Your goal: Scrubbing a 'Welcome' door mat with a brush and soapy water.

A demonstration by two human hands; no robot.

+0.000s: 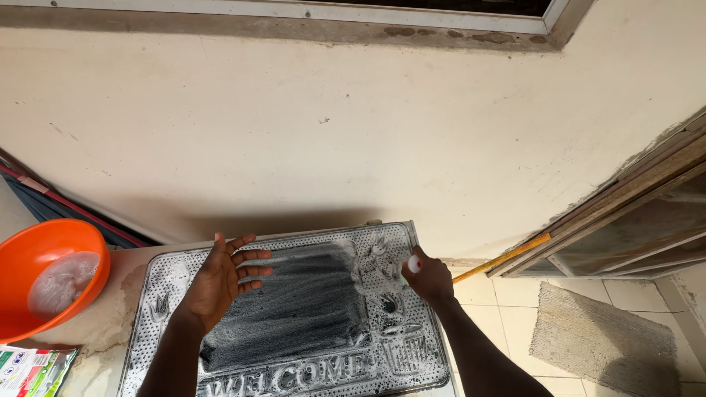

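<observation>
A dark rubber doormat (309,323) with raised patterns and soapy foam lies flat on a low ledge against the wall. My left hand (220,279) rests flat on its left part, fingers spread. My right hand (426,278) is closed around a small brush (413,265) with a white and red end, pressed at the mat's foamy right side.
An orange basin (48,276) with soapy water sits at the left. A packet of washing powder (29,367) lies below it. A grey floor mat (603,338) lies on the tiles at the right, near a door frame (625,220). The cream wall (353,132) rises behind.
</observation>
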